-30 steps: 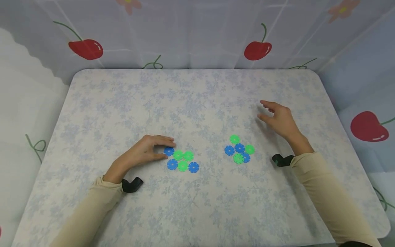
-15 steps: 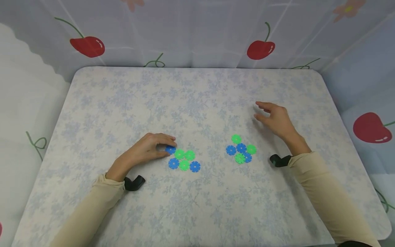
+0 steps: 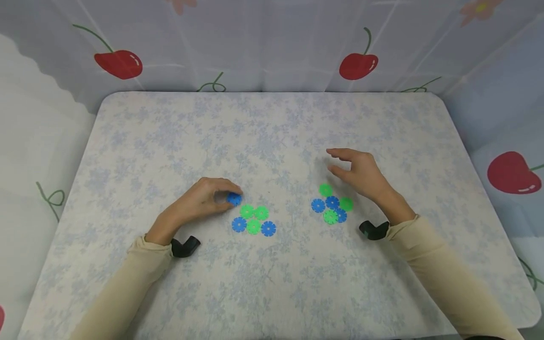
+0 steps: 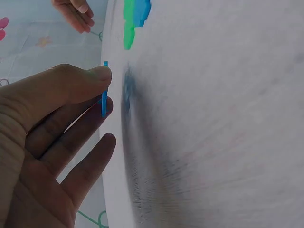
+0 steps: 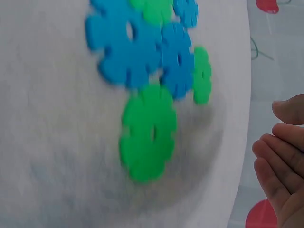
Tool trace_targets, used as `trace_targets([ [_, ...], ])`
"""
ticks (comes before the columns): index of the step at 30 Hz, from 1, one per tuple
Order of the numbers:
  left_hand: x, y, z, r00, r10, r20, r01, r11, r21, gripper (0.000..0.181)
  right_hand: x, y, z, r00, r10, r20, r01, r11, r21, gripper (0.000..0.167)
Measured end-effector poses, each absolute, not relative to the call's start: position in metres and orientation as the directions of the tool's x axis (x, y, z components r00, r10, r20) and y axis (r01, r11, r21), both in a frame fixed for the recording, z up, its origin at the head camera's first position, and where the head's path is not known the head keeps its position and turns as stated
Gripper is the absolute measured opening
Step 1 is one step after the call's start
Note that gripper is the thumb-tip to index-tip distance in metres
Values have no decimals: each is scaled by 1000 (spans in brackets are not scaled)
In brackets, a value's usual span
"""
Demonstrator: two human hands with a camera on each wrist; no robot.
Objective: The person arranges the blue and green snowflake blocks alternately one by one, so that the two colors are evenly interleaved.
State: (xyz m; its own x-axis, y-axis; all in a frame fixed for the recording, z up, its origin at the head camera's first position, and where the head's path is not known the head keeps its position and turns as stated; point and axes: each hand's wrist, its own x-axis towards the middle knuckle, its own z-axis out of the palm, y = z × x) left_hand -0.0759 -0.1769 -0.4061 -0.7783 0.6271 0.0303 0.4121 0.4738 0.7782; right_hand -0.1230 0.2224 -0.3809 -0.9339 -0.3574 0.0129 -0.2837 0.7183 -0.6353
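1. Curtain (image 3: 293, 42) printed with cherries (image 3: 359, 66) formed the backdrop; below it lay a pale floral tabletop (image 3: 272, 293). Landmark chosen: left cluster (image 3: 254, 226), three green and two blue slotted discs lying flat.
2. Held blue disc (image 3: 234, 199): just beyond the left cluster, toward its left end. Left wrist view gave it edge-on, roughly level, apart from the tabletop, with a bluish shadow beneath.
3. Left hand (image 3: 201, 200): thumb and fingertip clamped on the held blue disc near opposite edges; at least one other finger stood clear. Judgement: an edge pinch suits so thin a piece and leaves most of its slots uncovered.
4. Right cluster (image 3: 332, 202): well to the right of the left cluster; three green, three blue, bunched, some overlapping. Two separate groups presumably gave each hand its own supply.
5. Right hand (image 3: 357, 170): right of the left cluster and farther back. Thumb and forefinger apart, nothing visible between them; in the right wrist view the other fingers lay close together. Reason for that spread: uncertain.
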Motion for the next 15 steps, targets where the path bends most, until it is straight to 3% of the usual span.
trace_targets([
  [6,-88,-176,-405,-787,613,65,421,458,783,33,-111,200,-383,-891,-454,26,-355,660,-662,42],
  [15,-109,-168,-400,-790,608,76,427,457,780,33,-96,164,-387,-850,-521,-81,-309,617,-724,40],
])
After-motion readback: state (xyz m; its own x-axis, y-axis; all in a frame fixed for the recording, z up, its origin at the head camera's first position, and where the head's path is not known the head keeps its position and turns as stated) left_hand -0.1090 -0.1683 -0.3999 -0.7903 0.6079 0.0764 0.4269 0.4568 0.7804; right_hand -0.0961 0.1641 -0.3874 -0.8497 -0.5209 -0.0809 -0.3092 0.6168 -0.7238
